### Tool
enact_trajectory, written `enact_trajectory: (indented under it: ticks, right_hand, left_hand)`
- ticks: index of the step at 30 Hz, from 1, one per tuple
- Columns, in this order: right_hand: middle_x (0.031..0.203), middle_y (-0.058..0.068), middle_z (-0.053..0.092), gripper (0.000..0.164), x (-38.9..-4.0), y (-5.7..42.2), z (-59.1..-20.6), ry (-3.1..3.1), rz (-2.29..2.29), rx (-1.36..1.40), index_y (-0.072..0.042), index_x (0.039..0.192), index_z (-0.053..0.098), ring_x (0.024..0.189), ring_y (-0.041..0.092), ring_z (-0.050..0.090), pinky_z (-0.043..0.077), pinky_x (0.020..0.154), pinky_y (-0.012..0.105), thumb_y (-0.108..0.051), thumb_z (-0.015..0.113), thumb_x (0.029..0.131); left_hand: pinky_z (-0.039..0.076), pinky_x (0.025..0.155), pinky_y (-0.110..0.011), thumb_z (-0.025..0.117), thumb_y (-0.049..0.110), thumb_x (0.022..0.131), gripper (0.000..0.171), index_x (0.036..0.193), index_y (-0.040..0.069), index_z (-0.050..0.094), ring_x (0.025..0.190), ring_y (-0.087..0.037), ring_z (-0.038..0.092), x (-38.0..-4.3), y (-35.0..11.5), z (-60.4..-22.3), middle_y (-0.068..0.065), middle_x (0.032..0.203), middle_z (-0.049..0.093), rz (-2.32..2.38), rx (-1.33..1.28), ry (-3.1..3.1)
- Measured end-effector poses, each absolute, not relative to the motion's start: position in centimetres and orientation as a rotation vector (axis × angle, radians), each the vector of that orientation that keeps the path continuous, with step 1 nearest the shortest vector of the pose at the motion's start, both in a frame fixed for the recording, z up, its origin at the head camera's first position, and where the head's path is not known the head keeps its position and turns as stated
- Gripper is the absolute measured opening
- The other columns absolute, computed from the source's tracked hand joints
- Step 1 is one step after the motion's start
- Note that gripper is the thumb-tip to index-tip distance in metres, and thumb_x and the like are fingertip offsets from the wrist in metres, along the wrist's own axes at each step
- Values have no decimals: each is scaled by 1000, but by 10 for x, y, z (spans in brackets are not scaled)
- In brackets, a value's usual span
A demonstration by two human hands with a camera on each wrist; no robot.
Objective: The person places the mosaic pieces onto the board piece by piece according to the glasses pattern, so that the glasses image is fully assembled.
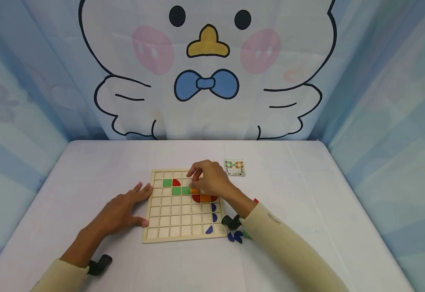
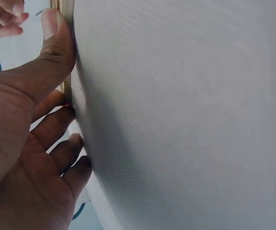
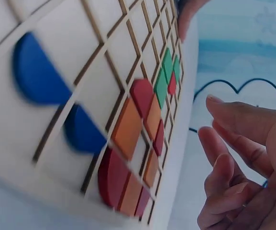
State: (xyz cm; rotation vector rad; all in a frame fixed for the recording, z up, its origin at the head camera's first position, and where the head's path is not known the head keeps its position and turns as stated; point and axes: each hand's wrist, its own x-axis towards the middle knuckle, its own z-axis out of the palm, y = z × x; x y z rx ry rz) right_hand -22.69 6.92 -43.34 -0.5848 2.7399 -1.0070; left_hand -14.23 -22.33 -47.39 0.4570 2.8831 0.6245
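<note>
A wooden grid board (image 1: 166, 221) lies on the table. My left hand (image 1: 124, 207) rests at its left side, with the thumb (image 2: 50, 25) and fingertips against the edge. Above the upper part of the board is my right hand (image 1: 211, 177), its fingers loosely bent and nothing visible between them in the right wrist view. Green squares (image 1: 176, 190) and a red quarter-round piece (image 1: 175, 183) sit in the upper cells. Further right are orange squares (image 3: 126, 128) and red rounded pieces (image 3: 113, 178), partly hidden by the right hand in the head view. Blue rounded pieces (image 1: 214, 217) lie along the right side.
A small printed pattern card (image 1: 235, 167) lies behind the board to the right. Loose blue pieces (image 1: 237, 236) are off the board's near right corner. A green piece (image 1: 247, 235) and a red piece (image 1: 256, 200) show beside the right sleeve (image 1: 289, 243).
</note>
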Motion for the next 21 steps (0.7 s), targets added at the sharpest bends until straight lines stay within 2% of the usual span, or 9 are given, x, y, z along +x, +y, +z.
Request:
enact_trajectory:
  ticks: [4,9,21]
  right_hand:
    - [89,-4,73,21,-222,91,-429,2763,-1019,-520,-17,108,80,89,17,63,52,73,32,-17,88,89]
    - [89,-5,72,23,-217,116,-428,2800,-990,-415,-18,109,80,102,26,65,53,81,36,-18,89,88]
    - [93,-1,73,27,-199,182,-427,2815,-943,-241,-17,113,79,79,22,57,51,59,28,-16,88,88]
  left_hand:
    - [38,115,-75,95,39,72,110,164,12,41,153,-55,37,-142,-223,-474,-18,170,37,621,466,2887]
    - [38,115,-75,96,39,71,110,163,12,42,153,-55,37,-143,-223,-474,-18,170,38,624,464,2885]
    - [36,116,-77,95,38,73,110,164,13,40,154,-55,35,-143,-223,-474,-17,171,36,637,443,2868]
